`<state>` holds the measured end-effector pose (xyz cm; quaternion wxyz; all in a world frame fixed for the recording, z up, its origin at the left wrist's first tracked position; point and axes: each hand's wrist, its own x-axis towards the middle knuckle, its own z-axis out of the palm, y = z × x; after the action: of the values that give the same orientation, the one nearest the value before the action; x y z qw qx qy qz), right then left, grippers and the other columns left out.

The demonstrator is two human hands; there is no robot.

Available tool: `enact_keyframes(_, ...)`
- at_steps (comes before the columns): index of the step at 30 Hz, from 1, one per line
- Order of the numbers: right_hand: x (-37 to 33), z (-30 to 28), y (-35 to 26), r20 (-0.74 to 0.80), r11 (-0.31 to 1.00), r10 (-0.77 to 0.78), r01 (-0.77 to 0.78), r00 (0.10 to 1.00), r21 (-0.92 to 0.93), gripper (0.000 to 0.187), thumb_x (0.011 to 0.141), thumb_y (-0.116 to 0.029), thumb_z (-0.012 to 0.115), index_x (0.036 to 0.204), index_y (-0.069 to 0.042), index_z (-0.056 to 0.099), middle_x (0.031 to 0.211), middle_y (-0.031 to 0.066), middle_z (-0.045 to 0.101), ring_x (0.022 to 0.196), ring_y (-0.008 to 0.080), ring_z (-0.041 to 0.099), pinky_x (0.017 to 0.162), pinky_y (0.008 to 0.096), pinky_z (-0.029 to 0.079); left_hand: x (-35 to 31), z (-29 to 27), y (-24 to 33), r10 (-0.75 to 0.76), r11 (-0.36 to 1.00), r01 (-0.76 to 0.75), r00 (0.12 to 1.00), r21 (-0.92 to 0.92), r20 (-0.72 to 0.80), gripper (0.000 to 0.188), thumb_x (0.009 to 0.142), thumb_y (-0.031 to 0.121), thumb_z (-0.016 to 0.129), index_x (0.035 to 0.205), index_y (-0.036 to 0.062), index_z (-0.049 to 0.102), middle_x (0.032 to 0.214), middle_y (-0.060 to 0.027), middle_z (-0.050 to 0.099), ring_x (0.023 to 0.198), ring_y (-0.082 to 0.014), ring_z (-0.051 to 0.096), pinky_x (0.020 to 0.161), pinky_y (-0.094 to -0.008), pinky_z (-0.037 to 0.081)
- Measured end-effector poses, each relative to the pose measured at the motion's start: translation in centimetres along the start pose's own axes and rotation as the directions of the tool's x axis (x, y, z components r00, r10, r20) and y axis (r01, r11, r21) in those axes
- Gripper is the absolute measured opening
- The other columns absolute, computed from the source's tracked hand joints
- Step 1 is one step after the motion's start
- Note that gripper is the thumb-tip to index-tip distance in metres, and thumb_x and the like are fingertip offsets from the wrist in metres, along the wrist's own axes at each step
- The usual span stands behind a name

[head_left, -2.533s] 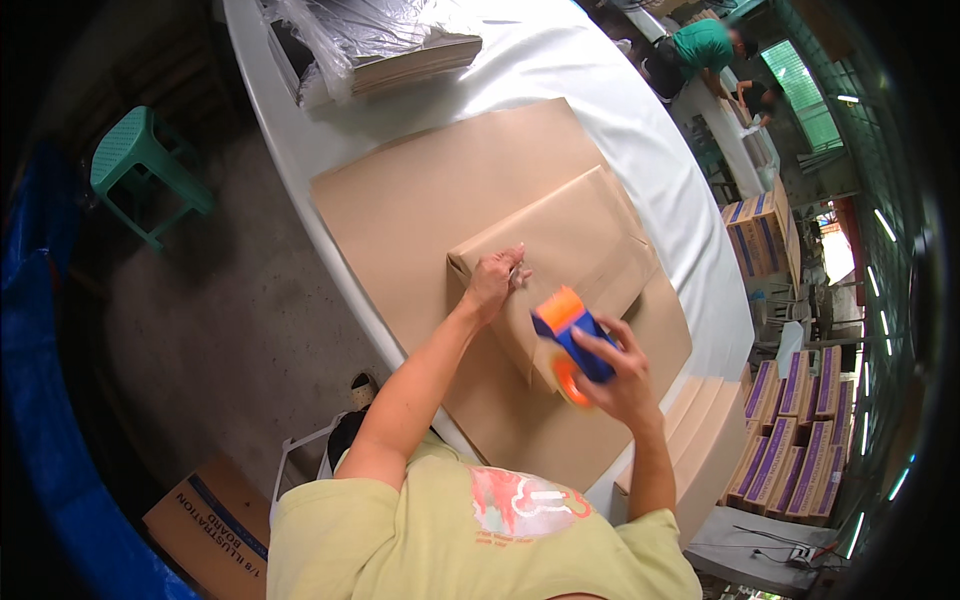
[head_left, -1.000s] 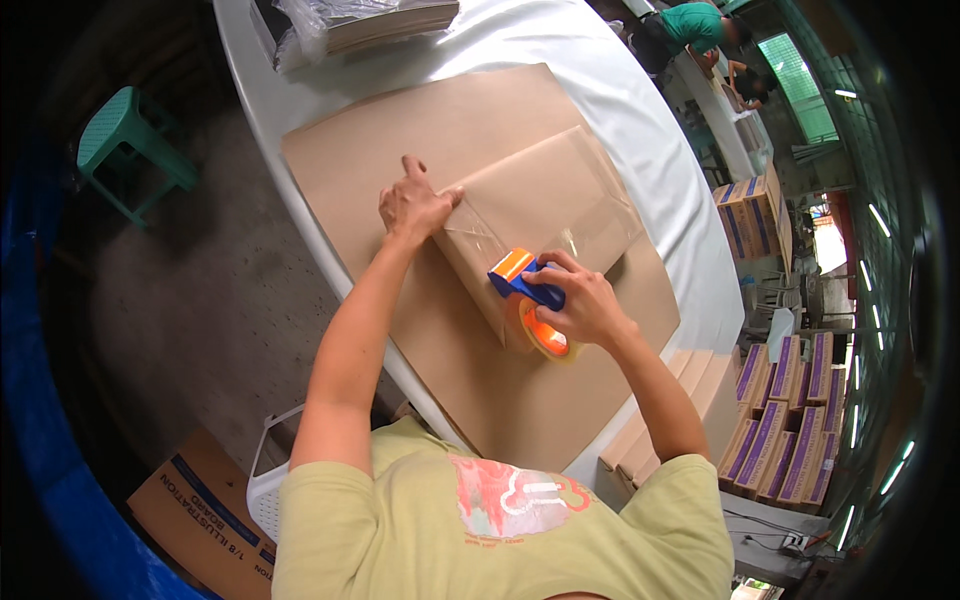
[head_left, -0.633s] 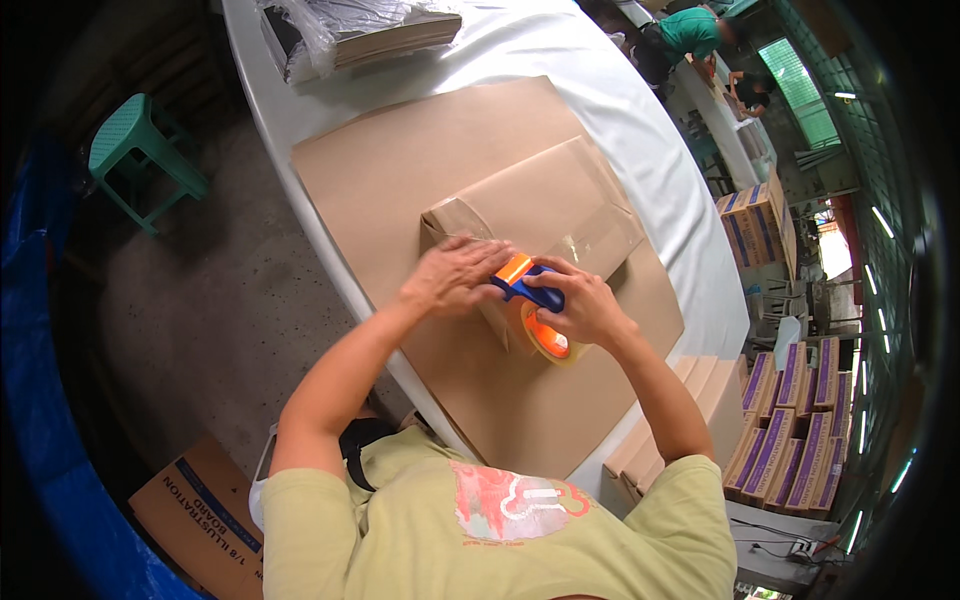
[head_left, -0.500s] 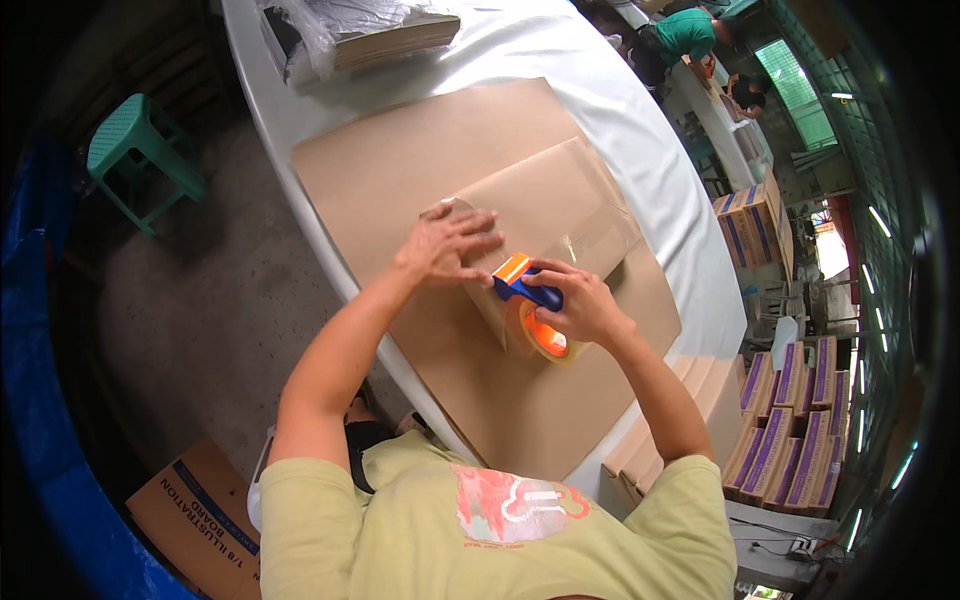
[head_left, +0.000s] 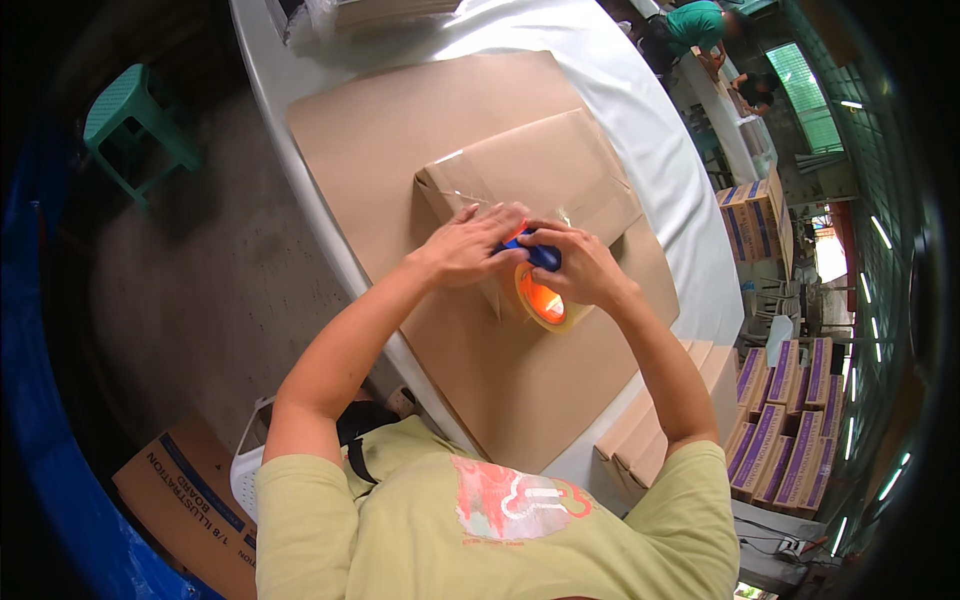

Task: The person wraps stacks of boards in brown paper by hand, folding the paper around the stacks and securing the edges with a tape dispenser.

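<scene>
Over the near side of the brown parcel point(head_left: 545, 150), blue tape dispenser point(head_left: 546, 257) gripped by curled right hand point(head_left: 583, 262), its front end leftward beneath the flattened left hand point(head_left: 468, 246), fingers outstretched.

Pale yellow-green T-shirt point(head_left: 415, 540) (short-sleeved), its chest print point(head_left: 500, 498) red, grey and white.

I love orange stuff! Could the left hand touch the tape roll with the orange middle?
Probably yes: the left hand is close to the tape roll, whose lower side looks uncovered, though the right hand holds its blue dispenser.
</scene>
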<state>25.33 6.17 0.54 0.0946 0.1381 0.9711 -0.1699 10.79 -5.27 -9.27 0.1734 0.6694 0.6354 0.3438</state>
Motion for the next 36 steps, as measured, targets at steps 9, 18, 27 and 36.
enact_keyframes(9,-1.2,-0.3,0.6,0.057,0.993,-0.063,0.057,0.996,0.103,0.036,0.068,-0.022,0.063,0.099,-0.005,0.065,0.111,0.0095,0.058,0.092,0.0307,0.059,0.082,0.0365,0.048,-1.2,1.2,-1.2,-0.15,0.988,0.153,0.984,-0.018,0.095,0.087,0.083,0.071,0.023,0.143,0.0081,0.017,0.145,-0.0113,0.027,0.135,-0.0188,0.024,0.111,-0.0344,0.014)
enact_keyframes(18,-10.4,0.9,1.6,0.064,0.985,0.097,-0.104,0.993,0.135,0.041,0.066,-0.024,0.065,0.103,-0.007,0.065,0.114,0.0091,0.057,0.097,0.0296,0.058,0.085,0.0365,0.048,-1.4,1.6,-0.4,-0.143,0.955,0.112,0.985,0.276,0.096,0.095,0.068,0.076,0.048,0.139,0.0167,0.032,0.147,-0.0025,0.023,0.137,-0.0163,0.017,0.113,-0.036,0.012)
enact_keyframes(27,-11.9,1.1,2.3,0.175,0.983,0.131,-0.15,0.976,0.102,0.041,0.064,-0.024,0.064,0.101,-0.006,0.066,0.109,0.0103,0.06,0.097,0.0304,0.058,0.086,0.0367,0.046,-1.6,1.8,-0.8,-0.085,0.96,0.057,0.992,0.273,0.089,0.106,0.057,0.076,0.061,0.139,0.0149,0.032,0.148,-0.0038,0.022,0.137,-0.0172,0.017,0.113,-0.036,0.013)
enact_keyframes(36,-2.9,1.3,2.9,0.516,0.909,0.364,-0.416,0.775,-0.016,0.035,0.059,-0.029,0.065,0.085,-0.006,0.071,0.086,0.013,0.067,0.081,0.0273,0.063,0.074,0.0313,0.05,-2.1,2.3,-0.4,-0.082,0.961,0.07,0.996,0.269,0.034,0.106,0.058,0.077,0.058,0.138,0.0118,0.033,0.148,-0.0046,0.022,0.137,-0.0164,0.017,0.113,-0.0361,0.013)
